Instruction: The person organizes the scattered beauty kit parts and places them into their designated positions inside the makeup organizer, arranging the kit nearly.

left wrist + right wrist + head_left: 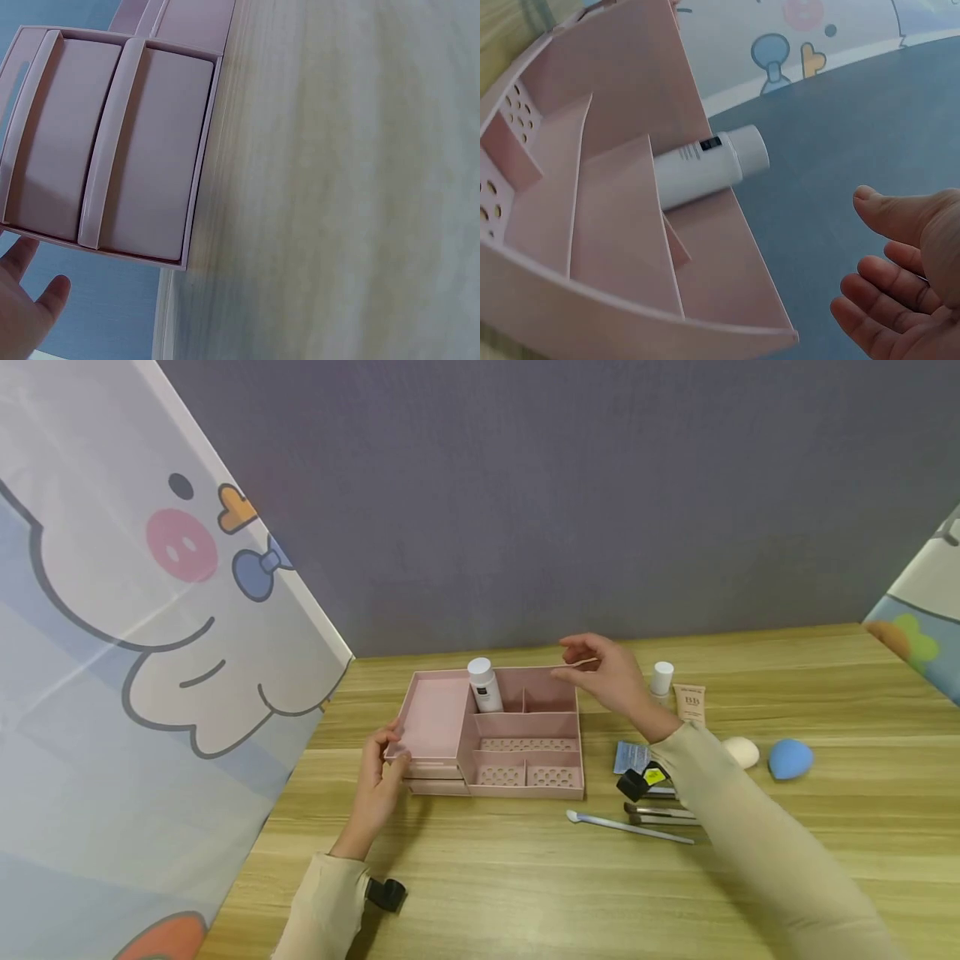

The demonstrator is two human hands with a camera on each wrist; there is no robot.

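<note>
A pink desktop organizer [525, 724] sits on the table, with a flat lid on its left part, two drawers [154, 150] under that, and compartments on the right. In its back-left compartment stands a white capped bottle [486, 689], its top rising above the wall. My left hand [378, 785] rests its relaxed fingertips at the organizer's left edge near the front corner. Past the back-right corner, my right hand [611, 677] hovers with fingers loosely bent and thumb apart. Nothing lies between those fingers in the right wrist view, where the bottle [701, 169] leans across the compartment edge.
Right of the organizer lie a small white-capped bottle [662, 679], a BB cream tube [690, 703], a blue packet [630, 757], a cream sponge [741, 752] and a blue sponge [791, 759]. Several makeup brushes [630, 827] lie nearer the front. A grey wall [570, 510] stands behind.
</note>
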